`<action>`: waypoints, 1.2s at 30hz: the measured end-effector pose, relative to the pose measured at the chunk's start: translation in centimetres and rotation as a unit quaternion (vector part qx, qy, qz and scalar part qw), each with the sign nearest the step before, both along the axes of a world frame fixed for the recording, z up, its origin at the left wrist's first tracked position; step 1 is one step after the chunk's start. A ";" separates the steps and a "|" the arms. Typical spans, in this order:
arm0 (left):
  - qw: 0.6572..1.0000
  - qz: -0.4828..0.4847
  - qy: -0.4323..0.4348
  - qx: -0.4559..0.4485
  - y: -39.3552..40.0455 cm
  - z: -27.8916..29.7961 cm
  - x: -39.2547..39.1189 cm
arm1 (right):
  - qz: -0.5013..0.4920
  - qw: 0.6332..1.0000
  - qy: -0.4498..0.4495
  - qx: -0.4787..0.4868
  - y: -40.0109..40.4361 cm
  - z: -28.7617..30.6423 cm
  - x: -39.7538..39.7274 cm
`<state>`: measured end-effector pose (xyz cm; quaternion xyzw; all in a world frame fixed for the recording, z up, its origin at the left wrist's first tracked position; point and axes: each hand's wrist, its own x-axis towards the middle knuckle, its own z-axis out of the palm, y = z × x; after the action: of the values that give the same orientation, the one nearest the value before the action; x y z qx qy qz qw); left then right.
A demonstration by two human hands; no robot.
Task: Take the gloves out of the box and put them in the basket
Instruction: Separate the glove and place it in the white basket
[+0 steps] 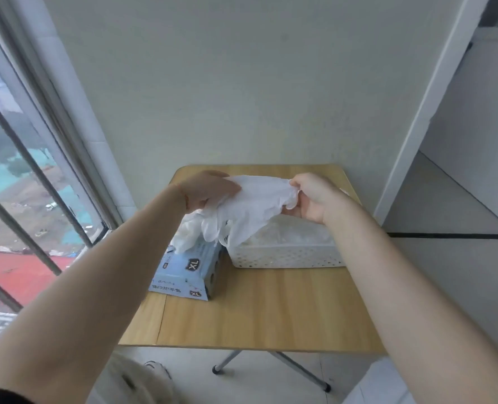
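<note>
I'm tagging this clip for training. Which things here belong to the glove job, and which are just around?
Part of the job:
glove, stretched between left hand and right hand
glove box, more gloves poking out
white basket, right of the box

Just around:
wooden table
window
shoe on the floor

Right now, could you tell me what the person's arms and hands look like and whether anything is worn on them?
Both forearms are bare up to the picture's edge, and neither the left hand nor the right hand wears a glove, ring or watch that shows. A dark sleeve edge appears on the left arm at the bottom left corner. A small dark mark lies at the left wrist; what it is cannot be told.
</note>
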<state>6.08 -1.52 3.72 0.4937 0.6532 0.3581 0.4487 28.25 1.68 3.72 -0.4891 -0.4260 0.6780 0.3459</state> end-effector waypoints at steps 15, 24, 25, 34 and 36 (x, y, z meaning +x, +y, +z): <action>0.871 -0.010 0.435 0.229 2.6 -2.0 6.8 | -0.044 0.992 -0.120 -0.017 2.7 -3.3 5.1; 0.846 -0.179 0.471 0.176 0.4 -4.9 8.7 | -0.044 0.792 -0.555 0.250 2.5 -3.8 5.6; 0.847 -0.182 0.474 0.155 0.4 -5.0 8.8 | -0.034 0.751 -0.601 0.272 2.2 -4.0 5.4; 0.899 -0.171 0.393 0.090 -0.5 -4.5 7.4 | -0.031 0.647 -0.652 0.395 1.0 -3.4 2.9; 0.915 -0.108 0.355 0.159 -0.9 -3.3 6.5 | -0.006 0.676 -0.599 0.428 0.6 -2.3 1.4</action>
<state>12.55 -2.40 0.43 0.7210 0.6464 0.2076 0.1391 29.64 2.29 1.39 -0.5916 -0.7828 -0.0190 0.1919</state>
